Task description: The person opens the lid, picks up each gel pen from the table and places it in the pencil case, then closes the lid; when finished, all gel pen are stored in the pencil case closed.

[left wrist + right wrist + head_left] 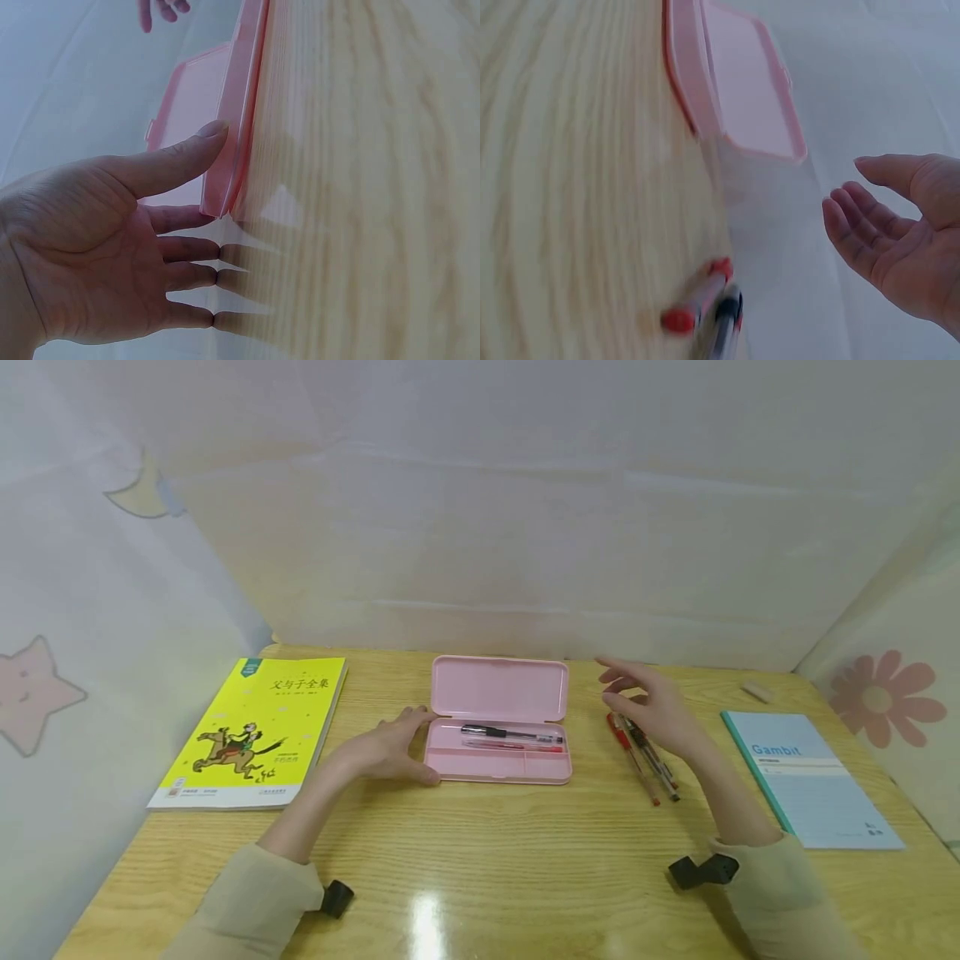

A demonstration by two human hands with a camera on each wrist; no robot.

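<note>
A pink pencil case (472,766) lies with its lid raised at the middle of the table. Inside its long compartment are a black-capped pen (483,731) and a clear pen with red parts (510,746). My left hand (386,747) is at the case's left end, its fingers extended; the thumb is near the front corner and the index fingertip near the back. Right of the case, my right hand (656,706) is raised with nothing in it, fingers loosely bent. Below it, a red pen (637,764) and dark pens (660,764) lie together on the table, their far ends partly covered.
A yellow book (262,718) lies at the left of the wooden table (480,860). On the right are a light blue notebook (810,785) and a small eraser-like block (757,692) behind it. A pale curtain (480,527) hangs along the back edge.
</note>
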